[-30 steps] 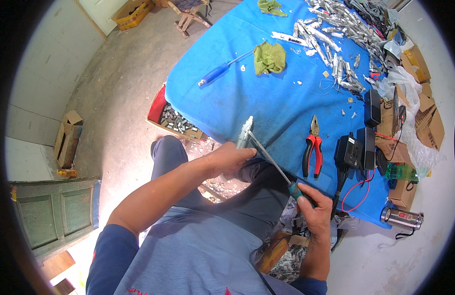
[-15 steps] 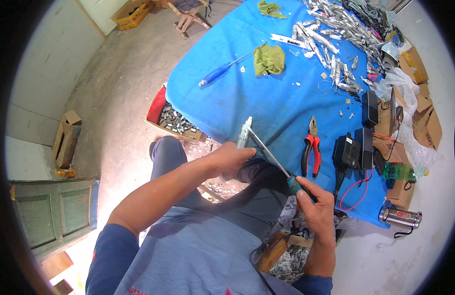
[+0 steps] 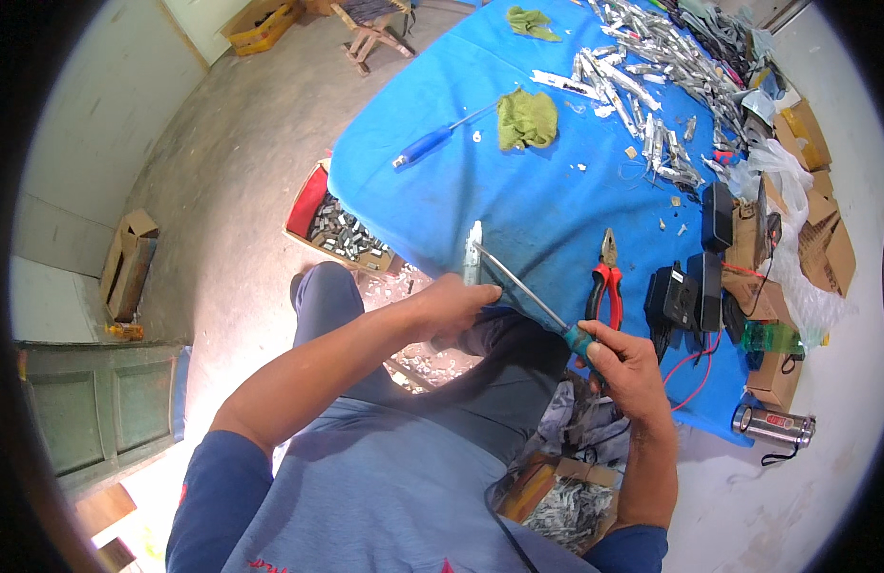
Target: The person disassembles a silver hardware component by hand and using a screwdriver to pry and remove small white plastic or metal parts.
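Note:
My left hand [image 3: 452, 306] is closed around the lower part of a slim white-and-silver part [image 3: 472, 253], which points up at the near edge of the table. The part's exact kind is unclear. In my right hand [image 3: 628, 363] is the teal handle of a screwdriver [image 3: 526, 287]. Its long shaft slants up to the left, and the tip meets the side of the part near its top. Red-and-black pliers [image 3: 609, 277] lie on the blue cloth [image 3: 557, 215], just beyond my right hand.
A blue-handled screwdriver [image 3: 425, 145] and a green rag [image 3: 527, 120] lie farther off. Silvery parts [image 3: 652, 67] are heaped at the far right. Black power adapters [image 3: 673, 298] and a steel flask [image 3: 774, 426] line the right edge. Below the table's left edge sits a box of small metal pieces [image 3: 342, 231].
My right hand has shifted slightly right and up with the screwdriver. The tip sits a little lower on the part, which now stands more upright in my left hand.

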The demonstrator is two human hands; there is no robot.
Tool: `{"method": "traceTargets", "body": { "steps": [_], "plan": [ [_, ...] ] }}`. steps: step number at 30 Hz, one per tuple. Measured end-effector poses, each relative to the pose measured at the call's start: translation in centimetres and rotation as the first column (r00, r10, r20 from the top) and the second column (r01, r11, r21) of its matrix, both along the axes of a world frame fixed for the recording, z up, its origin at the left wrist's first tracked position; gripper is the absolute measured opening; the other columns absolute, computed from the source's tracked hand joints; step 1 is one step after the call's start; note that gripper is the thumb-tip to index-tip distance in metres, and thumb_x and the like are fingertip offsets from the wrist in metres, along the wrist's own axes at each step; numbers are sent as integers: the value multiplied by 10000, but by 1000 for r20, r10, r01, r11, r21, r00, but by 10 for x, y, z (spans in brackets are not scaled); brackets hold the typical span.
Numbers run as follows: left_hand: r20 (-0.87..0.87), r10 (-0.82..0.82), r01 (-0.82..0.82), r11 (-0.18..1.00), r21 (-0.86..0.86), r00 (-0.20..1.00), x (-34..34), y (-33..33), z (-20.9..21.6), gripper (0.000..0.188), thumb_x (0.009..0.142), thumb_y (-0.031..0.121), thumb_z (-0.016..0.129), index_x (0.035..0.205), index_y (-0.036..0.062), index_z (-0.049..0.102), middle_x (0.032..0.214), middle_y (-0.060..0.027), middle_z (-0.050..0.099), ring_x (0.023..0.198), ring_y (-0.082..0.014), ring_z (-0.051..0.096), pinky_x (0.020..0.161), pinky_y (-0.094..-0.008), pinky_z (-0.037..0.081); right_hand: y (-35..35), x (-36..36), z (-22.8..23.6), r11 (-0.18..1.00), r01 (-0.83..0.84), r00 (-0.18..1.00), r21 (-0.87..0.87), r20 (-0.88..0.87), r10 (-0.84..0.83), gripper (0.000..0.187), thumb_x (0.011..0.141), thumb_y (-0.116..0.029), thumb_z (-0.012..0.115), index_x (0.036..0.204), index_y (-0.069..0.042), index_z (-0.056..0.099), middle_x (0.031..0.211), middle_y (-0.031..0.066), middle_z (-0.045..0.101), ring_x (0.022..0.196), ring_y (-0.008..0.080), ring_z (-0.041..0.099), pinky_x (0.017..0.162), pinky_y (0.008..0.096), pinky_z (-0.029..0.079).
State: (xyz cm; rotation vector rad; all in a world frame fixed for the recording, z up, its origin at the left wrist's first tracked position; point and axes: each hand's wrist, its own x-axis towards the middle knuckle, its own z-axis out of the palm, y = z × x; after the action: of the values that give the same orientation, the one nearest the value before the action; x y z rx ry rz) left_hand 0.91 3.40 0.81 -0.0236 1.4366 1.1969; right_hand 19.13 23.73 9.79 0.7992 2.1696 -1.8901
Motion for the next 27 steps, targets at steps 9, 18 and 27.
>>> {"method": "traceTargets", "body": {
  "steps": [9, 18, 27],
  "plan": [
    [-41, -25, 25, 1000, 6, 999, -3, -2, 9, 429, 924, 348, 614, 617, 158, 382, 560, 52, 271, 474, -91, 226, 448, -298, 162, -1, 3, 5, 940, -69, 988, 335, -109, 112, 296, 884, -88, 645, 1160, 19, 651, 822, 50, 662, 725, 84, 574, 669, 251, 474],
    [-106, -51, 49, 999, -15, 993, -5, -4, 4, 454, 907, 355, 639, 596, 119, 406, 539, 30, 293, 455, -100, 231, 432, -297, 169, 1, 1, 27, 901, -125, 983, 416, -74, 171, 288, 879, -75, 640, 1150, 22, 651, 827, 104, 671, 704, 96, 575, 649, 260, 472],
    [-94, -55, 55, 998, -5, 994, -7, -6, -1, 460, 900, 357, 649, 594, 109, 410, 543, 19, 309, 454, -103, 248, 424, -297, 178, -17, -8, 54, 727, -211, 944, 654, -58, 326, 276, 847, -53, 645, 1122, -27, 659, 718, 127, 595, 595, 233, 585, 569, 324, 452]
  ]
}}
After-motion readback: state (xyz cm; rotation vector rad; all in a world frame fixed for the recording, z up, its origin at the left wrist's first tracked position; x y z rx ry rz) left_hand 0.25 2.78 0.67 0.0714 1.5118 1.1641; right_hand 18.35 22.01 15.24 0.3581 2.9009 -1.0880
